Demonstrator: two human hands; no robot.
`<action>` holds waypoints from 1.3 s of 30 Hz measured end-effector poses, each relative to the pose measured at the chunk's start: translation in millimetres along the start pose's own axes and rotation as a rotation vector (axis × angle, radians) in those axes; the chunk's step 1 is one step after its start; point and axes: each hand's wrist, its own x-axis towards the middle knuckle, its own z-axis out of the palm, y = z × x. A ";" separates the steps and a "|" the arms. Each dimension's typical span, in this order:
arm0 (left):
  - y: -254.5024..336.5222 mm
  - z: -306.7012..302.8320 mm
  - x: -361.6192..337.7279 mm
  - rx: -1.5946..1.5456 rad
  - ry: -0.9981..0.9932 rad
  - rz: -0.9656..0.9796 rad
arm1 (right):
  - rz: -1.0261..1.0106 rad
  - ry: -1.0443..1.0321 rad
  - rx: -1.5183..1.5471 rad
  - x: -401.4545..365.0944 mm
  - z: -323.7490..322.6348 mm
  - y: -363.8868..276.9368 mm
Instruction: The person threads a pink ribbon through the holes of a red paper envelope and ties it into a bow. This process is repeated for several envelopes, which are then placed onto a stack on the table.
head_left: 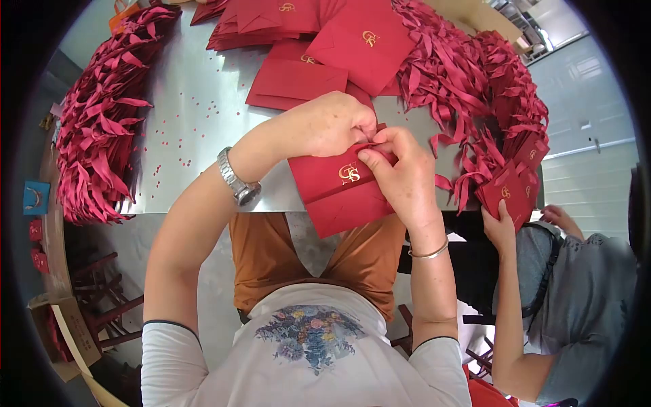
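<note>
A red paper bag (339, 197) with a gold logo lies tilted over the table's front edge, in front of my body. At its top edge my left hand (336, 125), with a watch on the wrist, is closed, its fingers curled at the rim. My right hand (401, 169), with a bangle on the wrist, pinches the same bag's top edge, thumb on the front face. The two hands' fingertips nearly meet, and what lies between them is too small to make out. Just beyond them lie flat red bags (298, 80).
Ribboned red bags are piled at the table's left (102, 122) and right (502, 88). Small red dots are scattered on the metal table (224, 129). At the right, a co-worker's hand (500, 227) holds red bags (508, 193). A cardboard box (71, 332) stands lower left.
</note>
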 end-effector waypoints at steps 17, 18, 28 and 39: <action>-39.2 2.2 -34.8 0.120 0.612 -0.397 | 0.151 -0.083 0.025 -0.9 5.8 2.8; -41.5 3.7 -37.7 0.022 0.622 -0.386 | 0.165 -0.095 0.009 -0.1 5.5 2.0; 4.0 22.7 -83.1 -0.181 0.319 -0.362 | 0.264 -0.039 0.036 1.8 9.8 15.3; -27.5 8.7 -60.5 -0.780 0.455 -0.537 | 0.478 -0.252 0.494 -18.1 -62.0 39.4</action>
